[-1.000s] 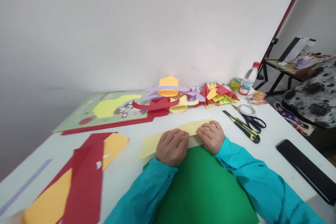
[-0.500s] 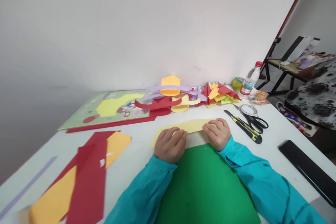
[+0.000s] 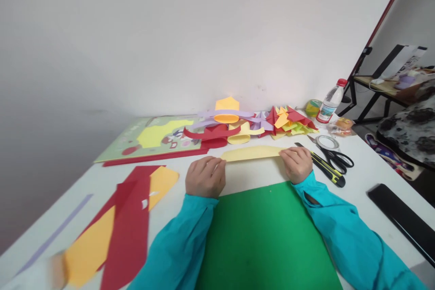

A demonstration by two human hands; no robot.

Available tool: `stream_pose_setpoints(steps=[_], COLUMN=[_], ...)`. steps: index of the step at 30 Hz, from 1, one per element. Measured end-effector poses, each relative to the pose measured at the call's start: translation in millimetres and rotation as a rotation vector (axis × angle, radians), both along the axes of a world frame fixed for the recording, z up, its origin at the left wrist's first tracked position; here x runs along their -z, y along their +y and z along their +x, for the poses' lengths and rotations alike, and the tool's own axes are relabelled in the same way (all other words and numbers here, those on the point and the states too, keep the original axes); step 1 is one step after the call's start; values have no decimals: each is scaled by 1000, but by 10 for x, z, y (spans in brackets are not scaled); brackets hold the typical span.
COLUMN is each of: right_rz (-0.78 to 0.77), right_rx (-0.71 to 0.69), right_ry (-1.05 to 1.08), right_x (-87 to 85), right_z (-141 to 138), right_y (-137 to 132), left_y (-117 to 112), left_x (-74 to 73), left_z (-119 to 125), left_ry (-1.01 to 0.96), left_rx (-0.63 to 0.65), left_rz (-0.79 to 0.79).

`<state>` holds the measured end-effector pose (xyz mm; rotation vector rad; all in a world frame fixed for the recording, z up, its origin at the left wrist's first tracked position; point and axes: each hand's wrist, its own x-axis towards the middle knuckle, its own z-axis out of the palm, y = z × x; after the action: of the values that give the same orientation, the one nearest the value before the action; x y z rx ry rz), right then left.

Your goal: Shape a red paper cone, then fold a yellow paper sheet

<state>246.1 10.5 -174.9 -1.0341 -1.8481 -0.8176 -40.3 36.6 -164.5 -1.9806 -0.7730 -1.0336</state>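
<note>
Hands have moved apart since a second ago, when they sat close together over the pale yellow paper; its long near edge now shows between them. Left hand appears to pinch the paper's nine o'clock end, thumb hidden; right hand pinches the three o'clock end. So the paper seems controlled from both ends, beyond the green sheet's twelve o'clock edge. At the right hand's three o'clock, just beside it, lies a cutter on the table.
</note>
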Motion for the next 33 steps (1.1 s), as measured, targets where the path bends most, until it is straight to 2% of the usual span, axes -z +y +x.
stream_pose_setpoints(steps=[14, 16, 19, 21, 25, 27, 28, 30, 31, 33], right_rz=[-2, 4, 14, 15, 14, 20, 19, 8, -2, -20], right_rx=[52, 67, 110, 117, 90, 48, 15, -71, -117, -200], right_ry=[2, 20, 51, 57, 70, 62, 49, 13, -3, -32], right_x=[21, 34, 46, 43, 2, -28, -43, -68, -78, -93], right_z=[34, 52, 58, 31, -71, -128, -158, -217, -245, -291], right_y=[9, 12, 19, 17, -20, -64, -91, -151, -178, -218], left_y=[107, 125, 68, -59, -433, -570, -607, -621, -604, -552], left_x=[116, 122, 66, -1, -72, -48, -28, 6, 15, 17], left_z=[-173, -188, -105, 48, 474, 671, 751, 864, 896, 916], left_ry=[-45, -123, -379, -588, -793, -863, -900, -1090, -1226, -1484], left_rx=[-125, -155, -154, -56, 351, 558, 618, 718, 764, 846], left_rz=[-86, -109, -207, -372, -811, -1235, -1522, -1891, -1998, -2082])
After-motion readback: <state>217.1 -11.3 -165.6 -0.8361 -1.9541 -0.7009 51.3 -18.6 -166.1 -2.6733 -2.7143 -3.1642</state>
